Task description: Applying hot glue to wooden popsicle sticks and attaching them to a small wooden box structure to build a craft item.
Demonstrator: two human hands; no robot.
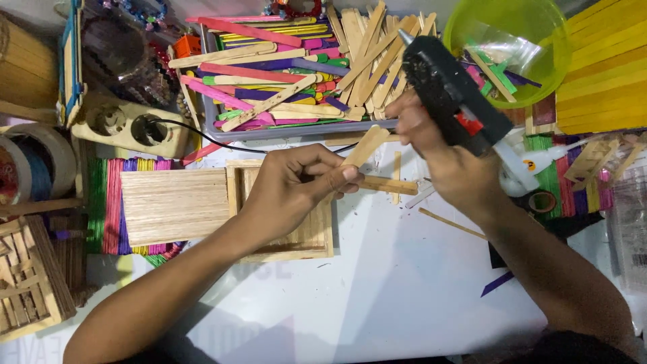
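Observation:
My left hand [296,189] pinches a plain wooden craft stick [365,146] that points up and to the right, above a framed panel of glued sticks [317,236]. My right hand [451,158] grips a black hot glue gun [448,94], its nozzle pointing up toward the tray. A second plain stick [391,185] lies flat between my two hands. The glue gun's black cord [202,135] runs left to a beige power socket [131,125].
A grey tray [296,129] holds several coloured and plain sticks. A green bowl [505,44] sits at the back right beside yellow sticks [600,67]. A flat stick panel [172,205] rests on coloured sticks. Tape rolls [34,165] and a small stick crate [30,276] stand at the left.

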